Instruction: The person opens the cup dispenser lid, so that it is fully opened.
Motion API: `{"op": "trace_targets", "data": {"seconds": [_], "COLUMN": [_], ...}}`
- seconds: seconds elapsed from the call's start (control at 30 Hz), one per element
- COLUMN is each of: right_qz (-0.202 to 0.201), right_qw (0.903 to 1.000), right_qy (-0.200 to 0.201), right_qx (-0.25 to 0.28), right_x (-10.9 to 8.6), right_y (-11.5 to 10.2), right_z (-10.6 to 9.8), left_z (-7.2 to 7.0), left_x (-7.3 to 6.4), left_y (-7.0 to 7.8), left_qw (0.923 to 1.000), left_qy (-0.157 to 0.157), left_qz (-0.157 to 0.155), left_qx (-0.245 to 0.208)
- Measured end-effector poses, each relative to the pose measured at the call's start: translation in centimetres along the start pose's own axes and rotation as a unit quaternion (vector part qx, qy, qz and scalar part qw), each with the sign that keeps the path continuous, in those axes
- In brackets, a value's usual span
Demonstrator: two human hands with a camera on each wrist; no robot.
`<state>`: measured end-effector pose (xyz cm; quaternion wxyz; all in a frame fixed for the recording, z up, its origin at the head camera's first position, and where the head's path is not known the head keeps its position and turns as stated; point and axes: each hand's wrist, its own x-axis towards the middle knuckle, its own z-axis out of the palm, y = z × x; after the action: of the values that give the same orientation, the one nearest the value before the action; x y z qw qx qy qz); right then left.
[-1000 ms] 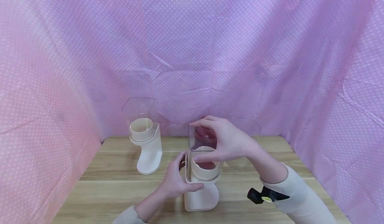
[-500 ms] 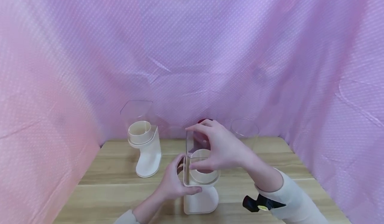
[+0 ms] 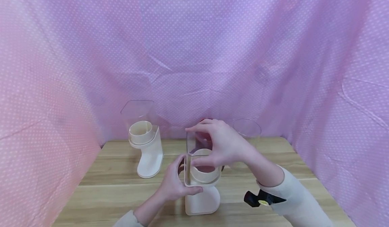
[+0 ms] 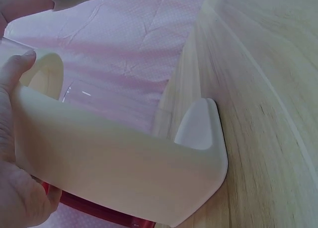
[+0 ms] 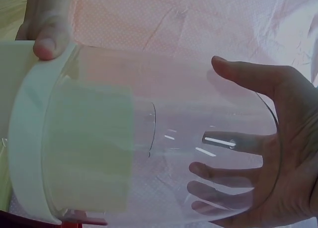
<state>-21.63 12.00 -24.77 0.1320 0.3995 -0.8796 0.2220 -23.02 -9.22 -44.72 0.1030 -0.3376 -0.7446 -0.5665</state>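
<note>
Near the table's front, a cream boot-shaped stand (image 3: 203, 200) stands upright, with a clear plastic container (image 5: 174, 84) seated in its ring. A cream cylinder (image 3: 201, 177) shows inside the container. My left hand (image 3: 174, 183) grips the top of the stand from the left, thumb across the ring's front; in the left wrist view that hand (image 4: 15, 188) is partly cut off. From above, my right hand (image 3: 226, 144) holds the container's upper part, thumb on one side. In the right wrist view, the right hand's (image 5: 293, 138) fingers show through the clear wall.
A matching cream stand (image 3: 151, 161) with a clear container (image 3: 138, 110) stands back left. Another clear cylinder (image 3: 247, 127) is at back right. Something red (image 4: 104, 210) lies behind the held stand. Pink dotted cloth (image 3: 194, 51) encloses the wooden table (image 3: 106, 200).
The head view has shifted slightly, moving everything a little to the left in the picture. Both hands keep their hold on the stand and the container.
</note>
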Motion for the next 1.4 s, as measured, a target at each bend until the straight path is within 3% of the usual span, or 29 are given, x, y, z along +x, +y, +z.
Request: {"op": "trace_targets", "data": {"seconds": [0.17,0.33,0.63,0.83,1.07,1.23,1.4], "right_qz": [-0.001,0.007,0.017,0.016,0.001,0.03,0.075], "right_qw": [0.9993,0.9989,0.9935,0.9952,0.9989,0.9972,0.9948], "right_qy": [-0.011,-0.041,-0.097,-0.074,-0.011,0.008,0.031], "right_qx": [0.035,0.023,0.057,0.062,0.046,0.069,0.061], "right_x": [0.5,0.5,0.8,0.1,-0.2,-0.7,-1.5], "right_y": [0.8,1.0,1.7,0.6,-0.5,0.1,1.0], "right_z": [-0.5,-1.2,-1.9,-2.1,-3.2,-4.3,-6.0], "left_z": [-0.1,-0.1,0.1,0.1,-0.1,-0.2,-0.5], "left_x": [-0.2,-0.2,-0.3,-0.4,-0.2,-0.3,-0.3], "left_y": [0.5,0.9,1.1,1.1,0.9,0.8,0.5], "left_qw": [0.9998,0.9992,0.9993,0.9993,0.9997,0.9998,0.9996], "left_qy": [-0.002,-0.012,-0.01,-0.009,-0.008,-0.009,-0.019], "left_qz": [-0.017,-0.037,-0.033,-0.034,-0.021,-0.01,-0.02], "left_qx": [0.014,0.012,0.018,0.011,0.011,0.016,0.006]}}
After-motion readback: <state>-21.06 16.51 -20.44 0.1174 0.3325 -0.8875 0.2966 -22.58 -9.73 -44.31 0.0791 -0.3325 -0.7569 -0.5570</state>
